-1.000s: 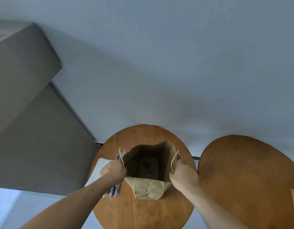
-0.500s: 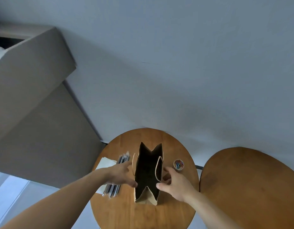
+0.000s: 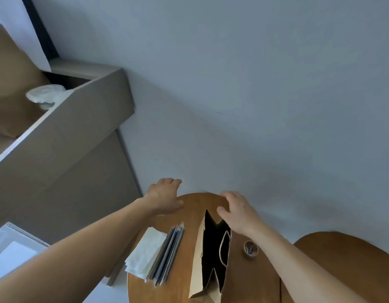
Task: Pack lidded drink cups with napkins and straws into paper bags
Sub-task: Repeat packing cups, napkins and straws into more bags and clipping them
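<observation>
A brown paper bag (image 3: 198,270) stands open on the round wooden table (image 3: 184,287), its inside dark. Left of it lie a stack of white napkins (image 3: 145,251) and a bundle of wrapped straws (image 3: 167,254). A clear lidded cup (image 3: 45,96) shows inside the large cardboard box (image 3: 75,127) at the upper left. My left hand (image 3: 164,196) reaches out past the table's far edge, fingers relaxed, holding nothing. My right hand (image 3: 239,212) hovers over the bag's far end, fingers loosely spread and empty.
A small round tub of clips (image 3: 251,248) sits to the right of the bag. A second wooden table (image 3: 342,263) stands at the lower right. The floor beyond is plain grey.
Both hands have let go of the bag and moved forward and left toward the box. The view has swung left, bringing the box's inside and the cup into sight.
</observation>
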A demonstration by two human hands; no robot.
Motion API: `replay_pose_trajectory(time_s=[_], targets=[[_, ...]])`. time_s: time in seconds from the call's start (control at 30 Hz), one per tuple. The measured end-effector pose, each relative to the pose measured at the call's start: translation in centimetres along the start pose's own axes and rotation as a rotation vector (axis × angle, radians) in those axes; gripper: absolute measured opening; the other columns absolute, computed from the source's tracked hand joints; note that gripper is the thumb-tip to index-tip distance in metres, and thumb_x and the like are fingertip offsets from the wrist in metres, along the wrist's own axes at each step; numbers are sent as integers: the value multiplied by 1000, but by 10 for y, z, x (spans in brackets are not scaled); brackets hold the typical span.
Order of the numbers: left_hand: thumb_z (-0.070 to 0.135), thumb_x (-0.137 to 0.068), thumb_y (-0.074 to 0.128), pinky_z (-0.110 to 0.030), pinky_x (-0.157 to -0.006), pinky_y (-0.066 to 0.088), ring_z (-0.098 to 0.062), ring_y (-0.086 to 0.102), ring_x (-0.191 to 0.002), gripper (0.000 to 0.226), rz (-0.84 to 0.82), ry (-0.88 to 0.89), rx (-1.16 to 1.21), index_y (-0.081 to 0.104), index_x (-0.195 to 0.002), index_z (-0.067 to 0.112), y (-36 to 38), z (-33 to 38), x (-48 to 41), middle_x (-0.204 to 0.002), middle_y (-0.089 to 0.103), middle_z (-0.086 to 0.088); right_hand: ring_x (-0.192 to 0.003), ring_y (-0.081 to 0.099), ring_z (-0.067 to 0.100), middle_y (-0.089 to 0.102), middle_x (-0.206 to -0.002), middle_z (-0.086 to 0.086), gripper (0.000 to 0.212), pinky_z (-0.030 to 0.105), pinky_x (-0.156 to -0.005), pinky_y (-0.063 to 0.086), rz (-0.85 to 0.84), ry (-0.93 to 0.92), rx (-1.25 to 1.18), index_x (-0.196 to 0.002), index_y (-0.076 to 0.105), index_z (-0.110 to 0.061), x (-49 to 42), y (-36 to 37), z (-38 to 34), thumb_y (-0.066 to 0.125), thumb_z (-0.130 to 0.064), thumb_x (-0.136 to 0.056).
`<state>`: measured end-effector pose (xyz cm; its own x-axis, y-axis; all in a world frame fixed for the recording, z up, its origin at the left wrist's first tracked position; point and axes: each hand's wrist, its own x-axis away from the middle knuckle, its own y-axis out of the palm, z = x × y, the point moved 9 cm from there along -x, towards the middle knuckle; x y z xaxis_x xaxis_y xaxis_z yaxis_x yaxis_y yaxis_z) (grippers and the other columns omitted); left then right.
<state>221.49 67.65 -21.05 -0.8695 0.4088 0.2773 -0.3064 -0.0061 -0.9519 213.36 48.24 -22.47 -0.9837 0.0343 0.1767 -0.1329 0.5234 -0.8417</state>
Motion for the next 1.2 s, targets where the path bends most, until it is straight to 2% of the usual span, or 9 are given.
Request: replay_pose_trajectory(time_s=[0.3, 0.47, 0.63, 0.8, 0.87, 0.93, 1.03, 1.1, 1.2], targets=[[44, -91, 55, -43, -115, 28, -24, 25, -146, 74, 275, 70, -15, 24, -154, 21, -148, -64, -4, -159, 30, -3, -141, 30, 18, 34, -152, -2, 58, 35, -111, 32, 117, -126, 156, -148, 35, -18, -67, -60, -138, 48, -44, -98], [44, -88, 56, -43, -115, 29, -23, 23, -146, 72, 452, 85, 4, 29, -152, 21, -239, -122, 14, -156, 34, -2, -137, 33, 21, 41, -147, 1, 56, 33, -108, 31, 255, -220, 216, -145, 41, -16, -105, -99, -247, 54, -41, -96], [43, -85, 58, -43, -110, 32, -25, 29, -141, 69, 587, 29, 9, 37, -147, 21, -301, -203, 43, -149, 41, -4, -133, 39, 24, 44, -144, 5, 53, 32, -105, 32, 330, -335, 236, -142, 45, -15, -136, -114, -357, 56, -37, -95], [42, -87, 57, -41, -109, 31, -23, 26, -143, 70, 543, -117, 29, 34, -150, 22, -302, -299, 56, -152, 38, -2, -131, 43, 25, 48, -142, 7, 52, 31, -105, 32, 323, -430, 241, -138, 50, -13, -171, -95, -445, 59, -38, -93], [42, -88, 56, -40, -110, 31, -22, 25, -144, 69, 522, -156, 69, 34, -150, 25, -292, -331, 58, -154, 36, 1, -131, 44, 23, 48, -142, 4, 54, 34, -105, 37, 265, -427, 259, -140, 49, -17, -187, -79, -469, 57, -41, -92], [42, -88, 56, -40, -109, 32, -23, 26, -144, 68, 497, -184, 75, 34, -150, 25, -281, -355, 59, -155, 36, 1, -127, 48, 22, 48, -141, 0, 57, 34, -98, 42, 184, -389, 312, -139, 48, -22, -206, -62, -484, 57, -46, -89], [42, -88, 57, -41, -109, 34, -24, 26, -144, 70, 463, -216, 81, 31, -151, 23, -266, -386, 61, -154, 35, -1, -111, 57, 27, 58, -123, 3, 55, 34, -80, 39, 143, -327, 548, -126, 55, -21, -231, -47, -501, 56, -54, -82], [43, -87, 57, -40, -108, 35, -23, 27, -143, 69, 461, -219, 100, 34, -149, 23, -259, -400, 62, -152, 37, 0, -99, 60, 27, 64, -106, 4, 56, 38, -80, 33, 167, -301, 756, -114, 57, -18, -243, -43, -516, 52, -61, -79], [45, -86, 57, -40, -108, 36, -23, 30, -140, 66, 459, -202, 128, 38, -146, 25, -251, -413, 63, -149, 41, 1, -88, 62, 24, 64, -93, 0, 58, 36, -74, 37, 86, -244, 772, -96, 53, -18, -260, -33, -528, 53, -71, -72]])
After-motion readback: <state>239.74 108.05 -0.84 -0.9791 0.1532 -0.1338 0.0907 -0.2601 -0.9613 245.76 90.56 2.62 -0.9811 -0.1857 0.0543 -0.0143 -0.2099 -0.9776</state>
